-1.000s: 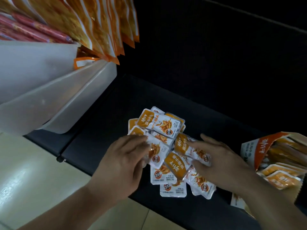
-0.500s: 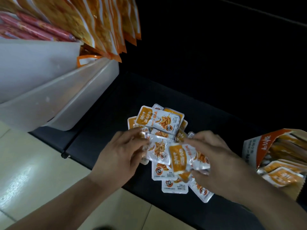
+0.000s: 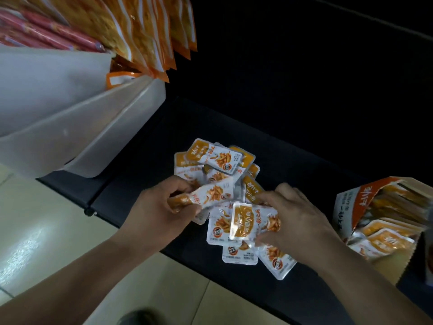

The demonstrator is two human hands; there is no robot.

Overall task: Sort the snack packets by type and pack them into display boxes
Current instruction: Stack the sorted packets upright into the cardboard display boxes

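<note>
A pile of several small orange-and-white snack packets (image 3: 218, 160) lies on a dark shelf (image 3: 150, 160). My left hand (image 3: 157, 214) grips one packet (image 3: 210, 194) by its orange end, lifted off the pile. My right hand (image 3: 297, 221) pinches another packet (image 3: 248, 222) by its edge, held flat above the pile's near side. An open orange-and-white display box (image 3: 356, 202) stands at the right, holding several packets of the same kind stacked inside.
White plastic bins (image 3: 77, 132) lean at the upper left, holding large orange bags (image 3: 145, 31) and red sausage-like sticks (image 3: 46, 31). Pale floor tiles (image 3: 46, 242) lie below the shelf's front edge. The back of the shelf is dark.
Both hands were pressing on the pile, and each has since picked up a packet. The left hand's packet is now raised and turned, and the right hand's packet has come nearer.
</note>
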